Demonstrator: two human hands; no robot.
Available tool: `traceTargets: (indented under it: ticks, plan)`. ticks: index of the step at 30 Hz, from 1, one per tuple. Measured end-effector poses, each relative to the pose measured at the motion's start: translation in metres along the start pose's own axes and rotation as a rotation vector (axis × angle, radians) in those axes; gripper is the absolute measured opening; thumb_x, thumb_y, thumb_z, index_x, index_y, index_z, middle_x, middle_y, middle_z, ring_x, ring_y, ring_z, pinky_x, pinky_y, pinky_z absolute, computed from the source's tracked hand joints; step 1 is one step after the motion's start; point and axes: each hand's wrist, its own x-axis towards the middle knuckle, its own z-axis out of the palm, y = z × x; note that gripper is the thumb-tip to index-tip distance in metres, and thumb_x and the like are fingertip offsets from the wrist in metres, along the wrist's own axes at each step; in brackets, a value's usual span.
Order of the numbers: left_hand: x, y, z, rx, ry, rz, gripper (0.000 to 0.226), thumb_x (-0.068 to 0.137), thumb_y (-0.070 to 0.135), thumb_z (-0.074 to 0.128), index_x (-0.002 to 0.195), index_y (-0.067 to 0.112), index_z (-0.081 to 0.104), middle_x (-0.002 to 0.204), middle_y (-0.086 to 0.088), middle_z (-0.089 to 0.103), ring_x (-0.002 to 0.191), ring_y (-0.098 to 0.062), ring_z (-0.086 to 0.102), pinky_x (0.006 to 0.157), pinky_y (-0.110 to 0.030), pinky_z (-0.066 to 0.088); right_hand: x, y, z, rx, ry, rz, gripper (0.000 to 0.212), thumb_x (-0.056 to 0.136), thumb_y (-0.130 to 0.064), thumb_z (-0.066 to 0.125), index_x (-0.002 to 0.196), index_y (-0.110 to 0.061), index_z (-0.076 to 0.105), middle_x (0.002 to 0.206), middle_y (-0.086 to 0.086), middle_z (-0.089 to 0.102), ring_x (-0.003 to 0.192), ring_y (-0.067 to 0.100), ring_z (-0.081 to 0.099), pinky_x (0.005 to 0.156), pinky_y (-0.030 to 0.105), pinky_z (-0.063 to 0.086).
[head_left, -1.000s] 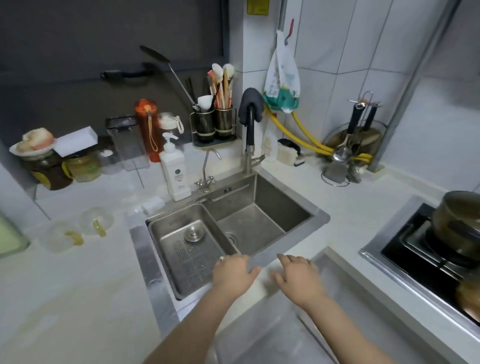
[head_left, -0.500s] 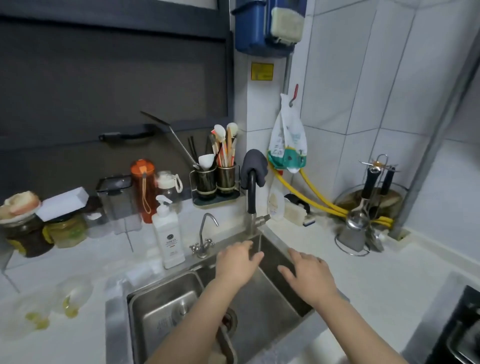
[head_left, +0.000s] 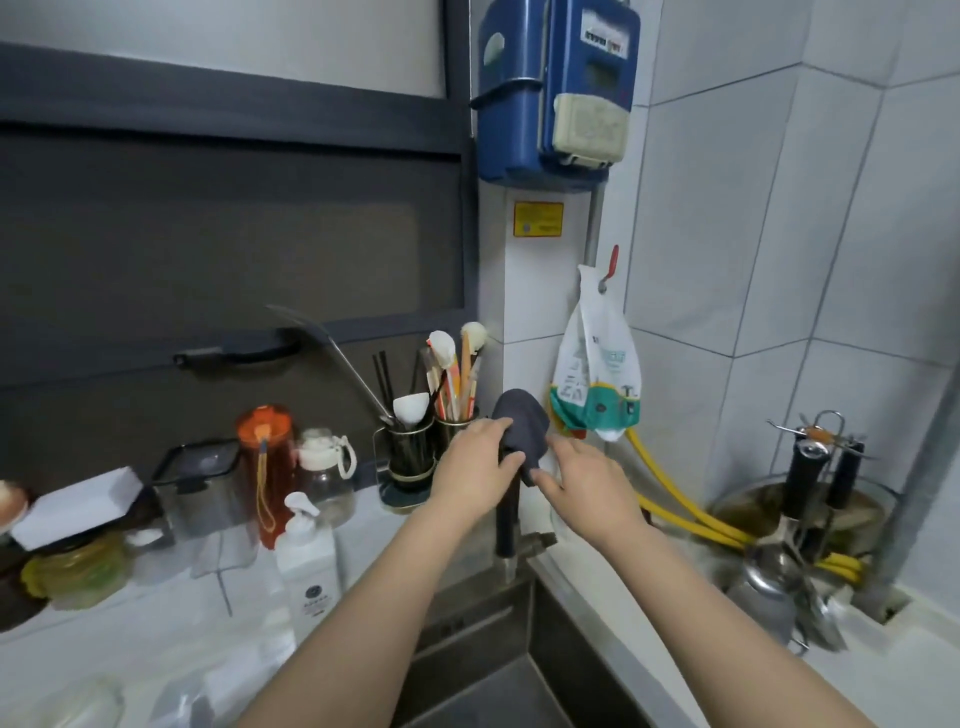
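The cloth (head_left: 522, 431), dark grey, hangs over the top of the black tap (head_left: 506, 525) at the back of the sink (head_left: 483, 649). The left hand (head_left: 475, 470) holds it, fingers curled over its left side and thumb pressed in from below. The right hand (head_left: 587, 480) is just beside it with fingers loosely spread and nearly straight, holding nothing. Its thumb tip is at the cloth's hanging corner, though whether it touches cannot be told.

Little of the writing can be read. The white soap bottle (head_left: 307, 566) has a round dark logo above lines of small print, too blurred to make out. The yellow sticker (head_left: 538, 219) on the wall has black print too fine to read. The blue meter (head_left: 556, 88) above it has a label strip along its top, also unreadable. A white bag (head_left: 595, 374) with green print hangs from a red hook, its characters blurred.

The counter (head_left: 156, 623) is pale stone. On it stand an orange bottle (head_left: 265, 467), jars, and a holder (head_left: 410, 457) of spoons and chopsticks. Yellow hoses (head_left: 675, 512) run along the right behind a ladle rack (head_left: 815, 499). The walls are large white tiles (head_left: 779, 260), and a dark window (head_left: 208, 234) fills the left.
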Motion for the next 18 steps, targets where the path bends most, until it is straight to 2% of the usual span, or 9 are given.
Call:
traceTargets:
  ticks: [4, 9, 13, 18]
  plan:
    - [0.015, -0.002, 0.006, -0.001, -0.013, 0.001, 0.053, 0.089, 0.026, 0.060, 0.139, 0.018, 0.044, 0.140, -0.003, 0.048, 0.129, -0.020, 0.043, 0.109, -0.033, 0.035, 0.023, 0.003, 0.012, 0.061, -0.006, -0.039, 0.045, 0.090, -0.040, 0.051, 0.128, -0.018, 0.046, 0.121, 0.005, 0.059, 0.111, 0.025, 0.055, 0.088, 0.037, 0.046]
    - [0.023, -0.006, 0.013, -0.015, 0.012, 0.034, 0.052, 0.087, 0.020, 0.064, 0.136, 0.017, 0.049, 0.138, -0.001, 0.049, 0.128, -0.015, 0.044, 0.105, -0.021, 0.030, 0.034, 0.013, 0.031, 0.080, 0.081, -0.054, 0.042, 0.088, -0.038, 0.055, 0.126, -0.022, 0.048, 0.111, 0.004, 0.064, 0.102, 0.024, 0.059, 0.084, 0.035, 0.047]
    - [0.023, -0.006, 0.015, -0.031, 0.067, 0.034, 0.049, 0.086, 0.022, 0.066, 0.133, 0.018, 0.053, 0.133, 0.000, 0.053, 0.124, -0.014, 0.047, 0.103, -0.021, 0.033, 0.040, 0.019, 0.032, 0.182, 0.167, -0.079, 0.028, 0.090, -0.028, 0.053, 0.116, -0.022, 0.060, 0.101, 0.005, 0.068, 0.094, 0.025, 0.061, 0.076, 0.035, 0.047]
    - [0.019, 0.000, 0.014, -0.070, 0.177, -0.046, 0.045, 0.085, 0.026, 0.066, 0.129, 0.021, 0.057, 0.127, 0.002, 0.061, 0.117, -0.014, 0.054, 0.099, -0.026, 0.041, 0.052, 0.023, 0.017, 0.364, 0.173, -0.164, 0.027, 0.090, -0.020, 0.054, 0.115, -0.017, 0.064, 0.106, 0.008, 0.068, 0.102, 0.025, 0.060, 0.087, 0.038, 0.047]
